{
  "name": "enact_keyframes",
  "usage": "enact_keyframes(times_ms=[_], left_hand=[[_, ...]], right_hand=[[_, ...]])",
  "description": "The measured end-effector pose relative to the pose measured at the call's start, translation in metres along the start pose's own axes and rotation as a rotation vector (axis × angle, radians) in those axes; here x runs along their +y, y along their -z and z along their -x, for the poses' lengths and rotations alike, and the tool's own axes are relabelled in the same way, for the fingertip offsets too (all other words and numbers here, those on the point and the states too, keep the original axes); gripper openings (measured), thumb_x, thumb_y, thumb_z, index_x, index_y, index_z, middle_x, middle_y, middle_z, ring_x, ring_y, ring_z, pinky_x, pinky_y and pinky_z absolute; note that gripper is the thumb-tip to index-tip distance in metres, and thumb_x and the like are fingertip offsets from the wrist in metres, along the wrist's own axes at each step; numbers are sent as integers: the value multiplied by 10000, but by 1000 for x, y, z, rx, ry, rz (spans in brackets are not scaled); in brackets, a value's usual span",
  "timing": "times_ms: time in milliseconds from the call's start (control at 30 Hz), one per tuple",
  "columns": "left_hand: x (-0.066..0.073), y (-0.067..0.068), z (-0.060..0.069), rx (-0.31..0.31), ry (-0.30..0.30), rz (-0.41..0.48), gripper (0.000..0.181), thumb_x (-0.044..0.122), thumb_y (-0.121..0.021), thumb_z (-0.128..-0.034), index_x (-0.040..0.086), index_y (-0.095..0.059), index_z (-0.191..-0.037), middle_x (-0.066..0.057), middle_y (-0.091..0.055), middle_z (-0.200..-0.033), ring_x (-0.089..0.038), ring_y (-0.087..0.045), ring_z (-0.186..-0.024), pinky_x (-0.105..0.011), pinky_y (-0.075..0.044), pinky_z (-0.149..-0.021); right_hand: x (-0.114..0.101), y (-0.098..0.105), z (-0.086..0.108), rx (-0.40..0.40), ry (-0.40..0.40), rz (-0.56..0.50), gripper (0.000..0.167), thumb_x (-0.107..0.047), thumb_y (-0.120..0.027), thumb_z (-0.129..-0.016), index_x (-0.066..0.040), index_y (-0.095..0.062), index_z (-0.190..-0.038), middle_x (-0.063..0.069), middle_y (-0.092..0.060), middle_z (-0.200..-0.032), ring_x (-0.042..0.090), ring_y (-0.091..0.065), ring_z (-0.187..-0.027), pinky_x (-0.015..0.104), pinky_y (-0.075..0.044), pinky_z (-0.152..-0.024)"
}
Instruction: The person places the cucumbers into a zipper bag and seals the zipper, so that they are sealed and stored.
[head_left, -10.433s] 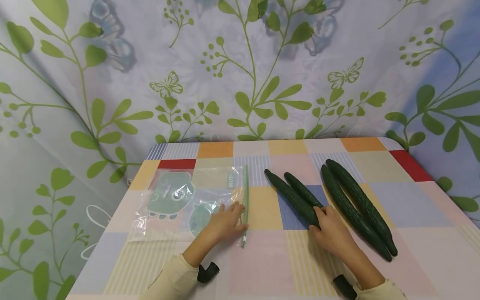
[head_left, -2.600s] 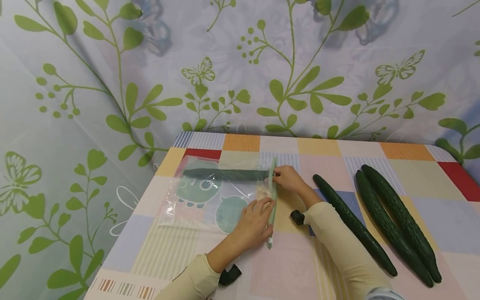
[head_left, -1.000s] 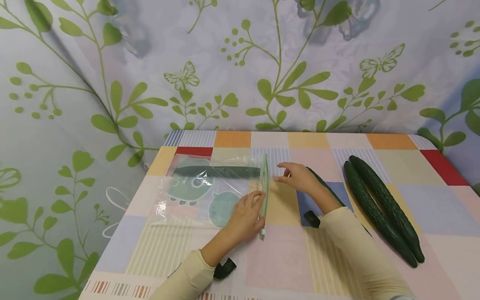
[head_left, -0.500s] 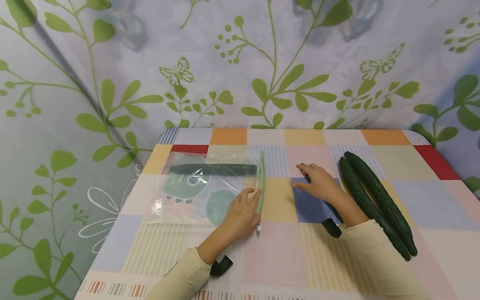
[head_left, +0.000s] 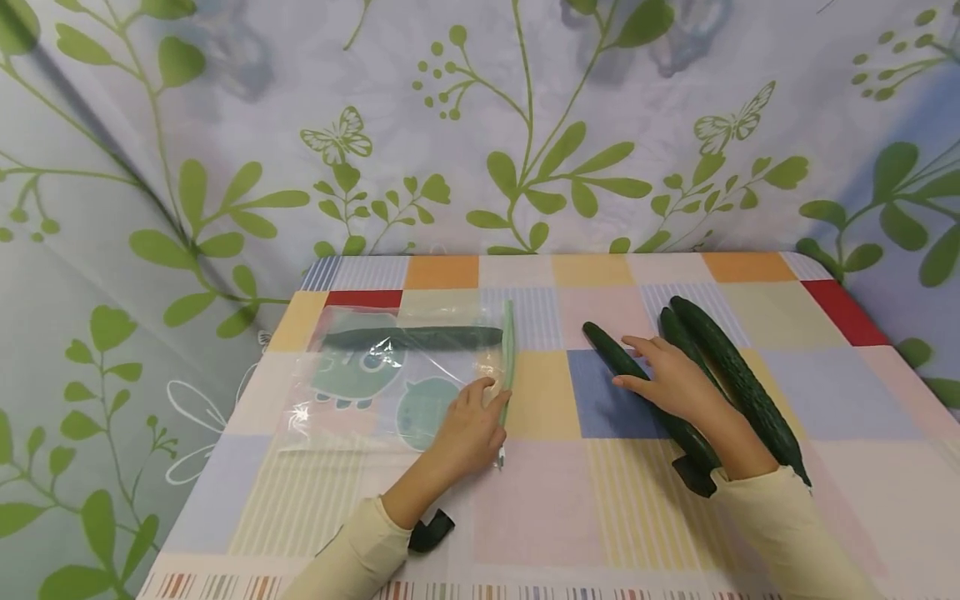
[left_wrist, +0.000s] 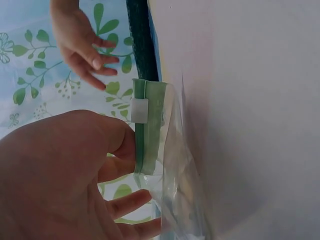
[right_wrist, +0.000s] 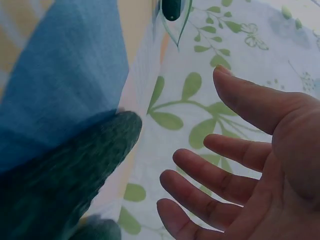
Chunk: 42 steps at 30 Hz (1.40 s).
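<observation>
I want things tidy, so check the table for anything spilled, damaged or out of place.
Nothing stands out: one cucumber lies in the clear bag, three cucumbers lie on the tablecloth; no spill or damage shows.

My fingers (right_wrist: 215, 177) are bare. Back from them, L sleeve (head_left: 358, 543) & R sleeve (head_left: 787, 527): both long, plain cream. Thumb side: curved blk piece (head_left: 431, 532) nr L cuff, blocky blk one (head_left: 695, 477) nr R.

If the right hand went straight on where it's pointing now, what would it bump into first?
Most likely the leftmost loose cucumber, since the right hand points forward and down over it. How big the gap between them is, I can't tell for sure.
</observation>
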<state>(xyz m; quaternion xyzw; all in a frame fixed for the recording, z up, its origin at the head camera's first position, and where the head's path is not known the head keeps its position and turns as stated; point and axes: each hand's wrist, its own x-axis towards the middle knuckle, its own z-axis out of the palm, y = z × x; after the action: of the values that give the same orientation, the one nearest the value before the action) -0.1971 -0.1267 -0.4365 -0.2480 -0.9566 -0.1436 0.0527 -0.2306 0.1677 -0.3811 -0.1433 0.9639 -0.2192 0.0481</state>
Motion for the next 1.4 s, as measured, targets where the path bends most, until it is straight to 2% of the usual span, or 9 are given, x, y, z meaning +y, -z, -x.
enact_keyframes(times_ms=[233, 500, 767, 1000, 1233, 1400], left_hand=[[-3, 1, 7, -2, 2, -26, 430, 167, -541, -812, 87, -542, -1234, -156, -431, -1279, -347, -457, -1164, -456, -452, -856], [-4, 4, 13, -15, 14, 7, 429, 160, -527, -813, 59, -541, -1229, -169, -425, -1281, -372, -465, -1150, -476, -447, -856], [-5, 7, 21, 22, 1, 8, 450, 138, -517, -800, 10, -526, -1231, -190, -443, -1253, -384, -484, -1124, -481, -459, -834], [-5, 9, 28, 23, -2, 18, 465, 137, -501, -800, -15, -523, -1239, -183, -440, -1257, -377, -485, -1124, -470, -460, -842], [0, 9, 31, 46, -54, 1, 467, 128, -492, -790, -39, -527, -1224, -153, -452, -1273, -358, -507, -1105, -431, -469, -842], [3, 10, 32, 45, -57, 6, 470, 124, -483, -799, -43, -517, -1237, -147, -434, -1295, -359, -493, -1124, -427, -465, -853]], right_hand=[[11, -9, 27, 17, -44, 36, 721, -350, -648, -812, 31, -364, -1354, 340, -432, -1235, 506, -439, -1092, 611, -388, -829], [17, -17, 52, -1, -137, -9, 782, -343, -649, -810, 77, -300, -1370, 362, -373, -1258, 522, -380, -1127, 645, -342, -861], [12, -30, 75, -19, -170, -21, 798, -371, -633, -822, 65, -273, -1385, 373, -376, -1224, 544, -454, -1041, 613, -401, -774], [11, -40, 88, -32, -184, 5, 835, -353, -658, -801, 84, -251, -1385, 400, -382, -1199, 556, -469, -1006, 592, -418, -744], [12, -42, 101, -32, -212, 14, 849, -368, -659, -798, 126, -263, -1363, 429, -387, -1150, 580, -441, -1000, 598, -410, -746], [12, -44, 106, -34, -233, 12, 783, -297, -663, -803, 148, -300, -1334, 414, -395, -1115, 559, -461, -972, 578, -419, -730]])
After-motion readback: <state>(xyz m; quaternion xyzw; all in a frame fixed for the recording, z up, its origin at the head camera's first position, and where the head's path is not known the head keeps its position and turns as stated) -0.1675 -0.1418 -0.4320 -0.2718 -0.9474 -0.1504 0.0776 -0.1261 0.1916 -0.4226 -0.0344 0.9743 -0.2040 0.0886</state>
